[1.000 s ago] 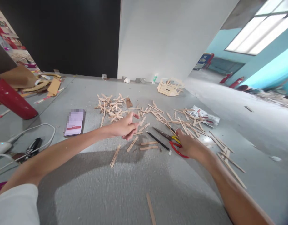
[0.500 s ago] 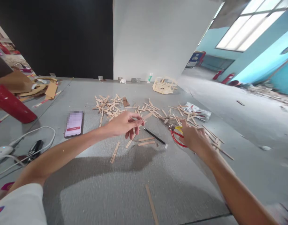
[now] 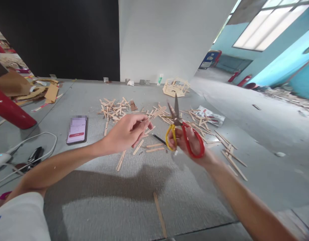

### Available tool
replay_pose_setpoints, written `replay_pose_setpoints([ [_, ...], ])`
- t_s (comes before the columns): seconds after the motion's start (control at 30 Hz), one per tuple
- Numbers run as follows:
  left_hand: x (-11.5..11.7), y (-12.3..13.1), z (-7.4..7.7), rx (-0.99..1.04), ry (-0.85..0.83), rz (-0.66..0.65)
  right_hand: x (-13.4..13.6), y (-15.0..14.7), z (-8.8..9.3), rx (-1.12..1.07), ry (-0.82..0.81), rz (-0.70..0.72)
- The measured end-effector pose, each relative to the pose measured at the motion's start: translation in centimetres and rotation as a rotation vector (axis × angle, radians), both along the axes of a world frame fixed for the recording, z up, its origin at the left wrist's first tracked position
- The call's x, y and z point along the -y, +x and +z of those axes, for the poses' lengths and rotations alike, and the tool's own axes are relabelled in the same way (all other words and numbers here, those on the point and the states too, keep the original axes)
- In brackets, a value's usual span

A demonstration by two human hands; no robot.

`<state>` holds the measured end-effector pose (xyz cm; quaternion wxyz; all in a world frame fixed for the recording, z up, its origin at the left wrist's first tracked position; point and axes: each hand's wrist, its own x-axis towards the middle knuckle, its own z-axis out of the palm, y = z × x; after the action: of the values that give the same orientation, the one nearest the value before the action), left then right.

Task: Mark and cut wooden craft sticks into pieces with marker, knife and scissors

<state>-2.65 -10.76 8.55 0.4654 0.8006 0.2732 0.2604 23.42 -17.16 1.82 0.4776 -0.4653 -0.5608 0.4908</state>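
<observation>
Between the thumb and fingers of my left hand a wooden craft stick is pinched, its rounded end pointing up and right. My right hand grips a pair of scissors by a yellow loop and a red loop, blades parted and pointing up. A short gap separates the blades from the stick. Below the hands lie a black pen, partly hidden by the right hand, and several loose craft sticks. Behind them spreads a pile of sticks.
A phone lies left, near a white cable and a red cylinder. At the back stand a small stick-built frame and a glue tube. A plastic packet and crossed sticks lie right.
My right hand has lifted the scissors off the surface and moved them left, blades now upward. The left hand still holds its stick, now angled further upward.
</observation>
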Motion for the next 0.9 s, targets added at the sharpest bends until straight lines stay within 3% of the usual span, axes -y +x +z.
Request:
replay_pose_setpoints([
  [0.13, 0.8, 0.2, -0.5, -0.04, 0.014, 0.048, 2.1, -4.6, -1.9, -0.144, 0.094, 0.033],
  [0.3, 2.0, 0.8, -1.4, -0.108, 0.076, -0.004, 5.2, -6.0, -3.7, 0.01, 0.134, 0.103],
  [0.57, 3.8, 0.8, -2.1, -0.088, 0.096, -0.164, 6.9, -5.7, -1.7, 0.187, 0.173, 0.061],
  [0.9, 4.5, 1.1, -2.3, -0.108, 0.025, -0.186, 7.1, -6.4, -0.7, 0.242, 0.168, 0.037],
])
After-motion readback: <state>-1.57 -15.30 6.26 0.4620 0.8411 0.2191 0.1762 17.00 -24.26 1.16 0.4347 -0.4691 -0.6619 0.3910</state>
